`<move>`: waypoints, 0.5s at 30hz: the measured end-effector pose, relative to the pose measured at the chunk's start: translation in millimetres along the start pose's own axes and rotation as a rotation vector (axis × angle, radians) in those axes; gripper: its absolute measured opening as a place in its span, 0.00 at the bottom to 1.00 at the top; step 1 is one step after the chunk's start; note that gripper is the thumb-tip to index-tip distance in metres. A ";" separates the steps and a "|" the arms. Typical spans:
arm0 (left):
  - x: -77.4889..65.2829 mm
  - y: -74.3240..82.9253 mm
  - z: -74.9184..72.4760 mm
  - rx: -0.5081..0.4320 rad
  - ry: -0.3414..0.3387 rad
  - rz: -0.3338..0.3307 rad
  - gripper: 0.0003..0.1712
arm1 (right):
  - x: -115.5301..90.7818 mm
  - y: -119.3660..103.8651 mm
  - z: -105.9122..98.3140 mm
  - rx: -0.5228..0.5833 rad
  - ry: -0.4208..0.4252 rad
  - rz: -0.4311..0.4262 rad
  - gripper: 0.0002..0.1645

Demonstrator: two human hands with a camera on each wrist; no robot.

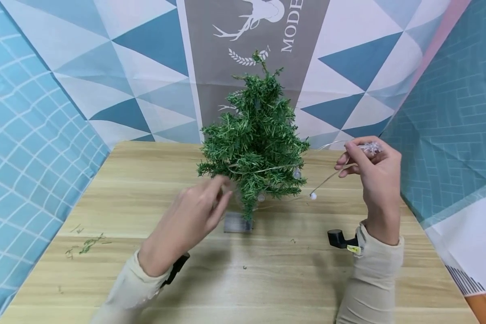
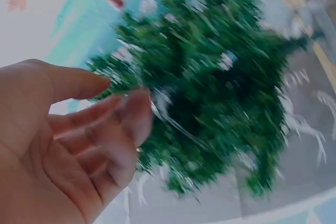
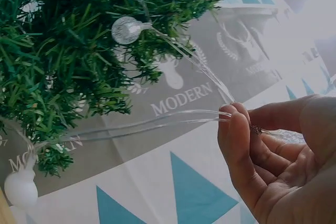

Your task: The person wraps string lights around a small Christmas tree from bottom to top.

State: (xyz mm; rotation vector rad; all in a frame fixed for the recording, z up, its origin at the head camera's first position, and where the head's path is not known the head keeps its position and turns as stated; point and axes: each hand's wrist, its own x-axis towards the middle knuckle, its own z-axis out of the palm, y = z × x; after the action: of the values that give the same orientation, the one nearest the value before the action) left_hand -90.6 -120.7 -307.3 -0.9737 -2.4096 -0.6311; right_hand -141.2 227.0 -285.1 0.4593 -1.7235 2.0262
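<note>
A small green artificial Christmas tree [image 1: 255,130] stands on a grey base [image 1: 236,222] on the table. Clear-wired string lights [image 3: 126,30] with round bulbs run across its lower branches. To the right of the tree, the right hand [image 1: 376,175] pinches the light wires between thumb and fingers, with the rest of the bundle [image 1: 371,148] gathered at the palm. From that hand the wires stretch back to the tree, and a white bulb [image 1: 313,196] hangs from one. The left hand [image 1: 190,211] is at the lower left branches, its fingers loosely bent with a gap to the thumb [image 2: 84,83].
Loose green needles [image 1: 90,243] lie on the left of the wooden table [image 1: 267,279]. Behind the tree hangs a patterned cloth [image 1: 154,58]. Blue tiled sheets [image 1: 24,135] flank the table on both sides.
</note>
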 end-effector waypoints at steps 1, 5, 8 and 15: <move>-1.9 5.6 1.3 -0.019 -0.041 0.001 0.10 | 0.2 0.5 -0.2 -0.008 0.001 0.005 0.13; -13.4 22.2 24.2 -0.070 -0.344 -0.027 0.12 | 0.6 1.0 0.4 -0.029 0.019 0.005 0.13; -26.1 24.1 56.6 -0.063 -0.559 -0.072 0.25 | 0.9 0.3 1.4 -0.038 0.028 -0.002 0.14; -35.3 12.0 137.1 0.139 -0.396 -0.014 0.29 | -0.8 -2.2 1.6 -0.066 0.019 -0.004 0.14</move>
State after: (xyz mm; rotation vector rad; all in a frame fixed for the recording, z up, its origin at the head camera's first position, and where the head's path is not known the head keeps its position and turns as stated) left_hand -92.6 -53.5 -432.5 -1.1071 -2.7601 -0.2870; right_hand -139.4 225.6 -283.4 0.4206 -1.7711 1.9579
